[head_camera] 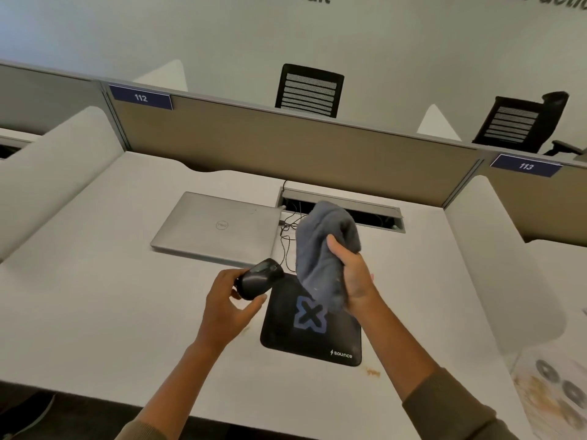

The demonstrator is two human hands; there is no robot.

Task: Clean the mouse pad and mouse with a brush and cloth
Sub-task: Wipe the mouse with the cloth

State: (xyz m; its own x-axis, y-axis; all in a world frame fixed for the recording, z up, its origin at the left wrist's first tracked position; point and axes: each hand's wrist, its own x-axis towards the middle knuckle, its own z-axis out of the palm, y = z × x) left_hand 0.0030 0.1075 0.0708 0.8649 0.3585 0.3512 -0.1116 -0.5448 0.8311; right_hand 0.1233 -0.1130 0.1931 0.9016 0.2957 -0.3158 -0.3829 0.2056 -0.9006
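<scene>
Left hand [227, 304] raised above the white desk [95, 312], fingers curled and clamped on a black computer mouse [260, 277], held tilted in the air just left of the mouse pad's top-left corner. Right hand [355, 277] lifted over the pad, closed tight on a bunched grey cloth [320, 258], thumb pressed across the fabric, folds rising above the fist and trailing down below it. Cloth and mouse close together, side by side, not touching. Black mouse pad [305, 341] flat on the desk beneath both hands, blue X printed at its centre, small white logo in the near right corner. Closed silver laptop [219, 227] farther back on the left, thin black cables [287, 233] running from it toward an open cable tray [343, 208] at the rear of the desk. Brownish stain [373, 372] on the desk just right of the pad's near edge. No brush visible.
</scene>
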